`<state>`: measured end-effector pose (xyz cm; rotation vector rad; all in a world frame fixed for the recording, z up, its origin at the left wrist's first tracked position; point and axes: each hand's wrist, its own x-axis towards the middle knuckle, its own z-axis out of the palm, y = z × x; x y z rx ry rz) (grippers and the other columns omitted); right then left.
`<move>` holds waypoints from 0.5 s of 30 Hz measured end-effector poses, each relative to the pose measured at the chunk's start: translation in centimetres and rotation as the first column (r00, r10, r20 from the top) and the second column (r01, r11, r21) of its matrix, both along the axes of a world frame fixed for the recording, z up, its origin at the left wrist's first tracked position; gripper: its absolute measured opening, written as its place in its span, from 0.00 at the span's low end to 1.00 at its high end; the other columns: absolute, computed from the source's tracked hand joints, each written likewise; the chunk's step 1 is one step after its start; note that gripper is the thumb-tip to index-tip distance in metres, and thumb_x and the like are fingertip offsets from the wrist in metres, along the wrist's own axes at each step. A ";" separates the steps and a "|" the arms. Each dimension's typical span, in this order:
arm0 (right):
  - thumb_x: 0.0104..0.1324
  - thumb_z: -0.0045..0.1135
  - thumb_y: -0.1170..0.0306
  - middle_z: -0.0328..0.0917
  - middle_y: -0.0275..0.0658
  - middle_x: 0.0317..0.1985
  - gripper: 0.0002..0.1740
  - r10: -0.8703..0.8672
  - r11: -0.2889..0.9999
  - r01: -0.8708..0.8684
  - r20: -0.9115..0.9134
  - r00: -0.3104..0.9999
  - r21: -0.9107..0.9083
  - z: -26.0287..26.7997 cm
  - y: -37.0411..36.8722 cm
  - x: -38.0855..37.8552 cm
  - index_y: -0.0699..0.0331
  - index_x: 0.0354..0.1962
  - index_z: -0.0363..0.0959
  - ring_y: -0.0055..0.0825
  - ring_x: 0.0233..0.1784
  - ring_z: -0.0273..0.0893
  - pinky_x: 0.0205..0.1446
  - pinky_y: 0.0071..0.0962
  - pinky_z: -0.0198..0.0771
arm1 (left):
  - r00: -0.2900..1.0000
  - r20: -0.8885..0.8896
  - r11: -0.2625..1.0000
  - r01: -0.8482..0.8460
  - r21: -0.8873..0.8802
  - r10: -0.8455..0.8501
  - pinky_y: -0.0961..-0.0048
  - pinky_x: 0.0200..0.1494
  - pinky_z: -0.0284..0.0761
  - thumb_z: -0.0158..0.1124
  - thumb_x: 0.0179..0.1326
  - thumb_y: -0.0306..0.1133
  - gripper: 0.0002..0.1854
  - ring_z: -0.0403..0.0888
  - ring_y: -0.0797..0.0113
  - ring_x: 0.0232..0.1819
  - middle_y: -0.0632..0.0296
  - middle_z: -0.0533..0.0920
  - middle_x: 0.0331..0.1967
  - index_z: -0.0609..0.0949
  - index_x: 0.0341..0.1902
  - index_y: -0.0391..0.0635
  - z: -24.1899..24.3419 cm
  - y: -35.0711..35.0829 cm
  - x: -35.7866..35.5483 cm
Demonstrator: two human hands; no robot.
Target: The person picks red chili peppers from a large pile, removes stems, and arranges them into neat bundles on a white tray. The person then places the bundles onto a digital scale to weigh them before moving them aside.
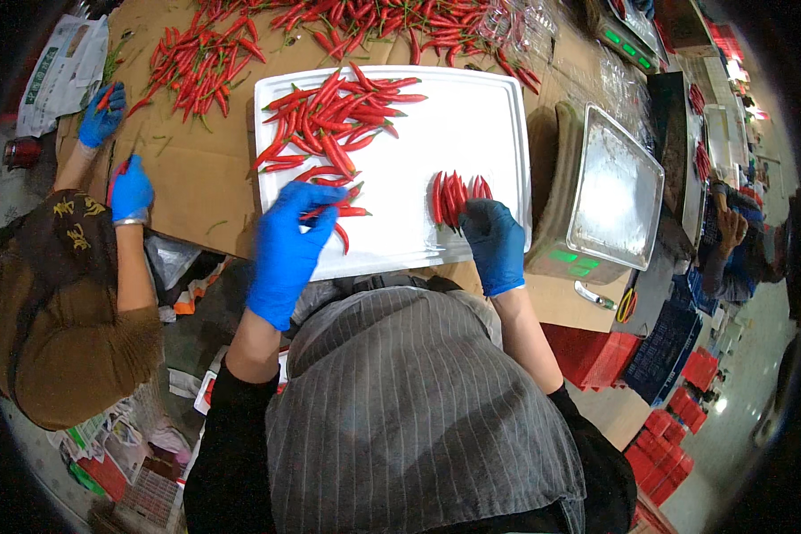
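Note:
A white tray (pixel 400 150) lies before me, with a loose pile of red chili peppers (pixel 334 113) on its left side. My left hand (pixel 290 250), in a blue glove, is at the pile's near edge. Its thumb and fingers curve around a few chilies there; whether it grips one is unclear. My right hand (pixel 497 243), also gloved, is at the tray's right side. Its fingertips touch the near end of a neat row of chilies (pixel 450 197) standing side by side, in what looks like a clear plastic pack. The fingers hide part of this row.
Cardboard (pixel 193 177) covers the table, with more chilies (pixel 200 63) heaped beyond the tray. A metal-topped scale (pixel 617 187) stands at right, near a folding knife (pixel 594 295). To the left, a co-worker's blue-gloved hands (pixel 131 190) hold a chili and a tool.

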<state>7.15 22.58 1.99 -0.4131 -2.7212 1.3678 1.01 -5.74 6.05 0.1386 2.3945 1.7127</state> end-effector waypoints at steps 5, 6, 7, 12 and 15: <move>0.57 0.65 0.75 0.78 0.43 0.37 0.12 0.046 0.990 -0.043 -0.018 0.999 0.132 1.6 -0.6 0.1 0.62 0.40 0.77 0.35 0.34 0.80 0.39 0.29 0.74 | 0.965 0.237 0.958 0.042 0.282 -0.112 0.76 0.51 0.75 0.62 0.59 0.20 0.12 0.79 0.73 0.46 0.59 0.83 0.46 0.79 0.47 0.40 0.4 3.2 0.2; 0.57 0.66 0.75 0.78 0.43 0.38 0.12 0.045 0.985 -0.046 0.011 0.999 0.169 2.6 -1.0 0.2 0.62 0.40 0.77 0.35 0.34 0.80 0.39 0.29 0.74 | 0.965 0.230 0.959 0.057 0.276 -0.124 0.76 0.50 0.75 0.63 0.59 0.21 0.12 0.80 0.74 0.45 0.60 0.83 0.46 0.79 0.47 0.40 0.5 3.7 0.2; 0.56 0.66 0.75 0.78 0.42 0.38 0.12 0.080 0.988 -0.075 -0.033 0.996 0.138 3.6 -1.6 0.2 0.62 0.40 0.77 0.35 0.34 0.80 0.39 0.29 0.74 | 0.955 0.266 0.967 0.061 0.246 -0.127 0.76 0.50 0.75 0.63 0.58 0.21 0.12 0.80 0.74 0.45 0.60 0.83 0.45 0.79 0.47 0.41 0.5 4.1 0.2; 0.54 0.66 0.79 0.79 0.39 0.38 0.15 0.321 0.946 -0.302 -0.207 0.924 0.115 6.8 -4.7 0.0 0.62 0.41 0.77 0.31 0.36 0.79 0.39 0.26 0.74 | 0.941 0.242 0.954 0.179 0.239 -0.237 0.77 0.48 0.76 0.65 0.58 0.22 0.12 0.79 0.77 0.42 0.62 0.84 0.42 0.80 0.47 0.41 0.9 5.6 0.6; 0.55 0.63 0.80 0.79 0.41 0.37 0.14 0.343 0.937 -0.349 -0.169 0.924 -0.008 7.0 -5.3 -0.5 0.62 0.40 0.77 0.35 0.39 0.80 0.41 0.29 0.74 | 0.936 0.280 0.907 0.084 0.413 -0.214 0.76 0.49 0.76 0.64 0.59 0.23 0.11 0.80 0.76 0.43 0.62 0.83 0.42 0.80 0.45 0.40 0.7 6.2 1.1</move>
